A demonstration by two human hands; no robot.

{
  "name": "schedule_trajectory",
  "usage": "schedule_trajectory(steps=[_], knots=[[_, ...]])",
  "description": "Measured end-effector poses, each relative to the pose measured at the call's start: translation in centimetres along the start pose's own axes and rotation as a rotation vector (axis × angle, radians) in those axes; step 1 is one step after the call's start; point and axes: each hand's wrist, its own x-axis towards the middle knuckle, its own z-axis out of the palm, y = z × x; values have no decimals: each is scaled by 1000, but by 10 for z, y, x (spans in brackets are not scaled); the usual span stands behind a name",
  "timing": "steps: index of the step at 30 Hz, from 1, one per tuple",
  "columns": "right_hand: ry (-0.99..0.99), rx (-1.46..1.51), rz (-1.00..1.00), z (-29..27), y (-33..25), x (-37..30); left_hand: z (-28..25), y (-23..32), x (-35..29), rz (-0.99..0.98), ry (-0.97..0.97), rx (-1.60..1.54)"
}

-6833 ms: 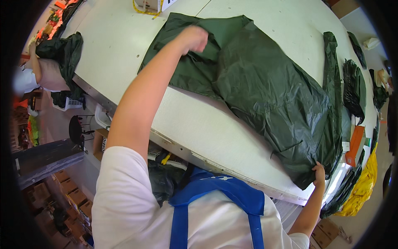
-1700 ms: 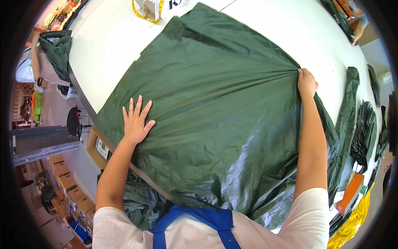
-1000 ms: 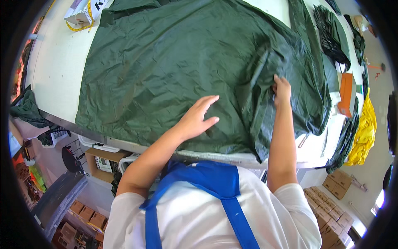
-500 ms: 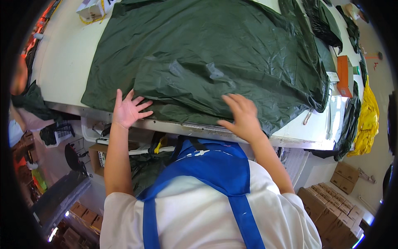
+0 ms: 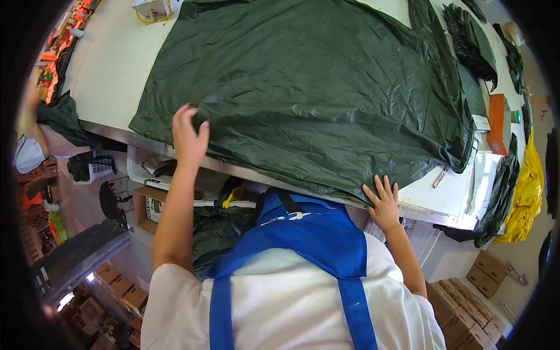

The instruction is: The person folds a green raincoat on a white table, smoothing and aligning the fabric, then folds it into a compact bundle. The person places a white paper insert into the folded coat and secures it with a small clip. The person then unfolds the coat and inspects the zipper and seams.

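Note:
Dark green sheet material (image 5: 303,76), thin and slightly shiny, lies spread over the white table (image 5: 111,76), with creases running across its near part. My left hand (image 5: 189,139) is over the sheet's near left part, fingers curved and thumb apart, holding nothing; whether it touches the sheet I cannot tell. My right hand (image 5: 383,203) rests with spread fingers on the sheet's near right edge, at the table's front rim.
Small scissors or snips (image 5: 440,177) lie right of the sheet, near an orange box (image 5: 497,123). Yellow material (image 5: 522,189) hangs off the right end. A white box (image 5: 153,8) stands far left. Cartons (image 5: 466,318) are stacked on the floor at right. Another person's arm (image 5: 41,140) shows at the left.
My right hand has moved right and nearer, onto the sheet's front edge. My left hand has lifted slightly right and away, its fingers now curved. The sheet's near part lies smoother and further over the rim.

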Motion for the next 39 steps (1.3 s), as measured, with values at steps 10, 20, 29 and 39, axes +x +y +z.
schedule_trajectory(steps=[10,20,29,39], knots=[[119,146,-80,13,18,-5,50,-76,7,-171,-257,288],[230,177,-95,0,27,-4,-14,-219,-20,-1439,33,-631],[-23,608,310,-66,68,-34,-109,-177,-46,-1125,106,-845],[583,190,232,-127,147,188,33,11,153,-5,-261,-342]])
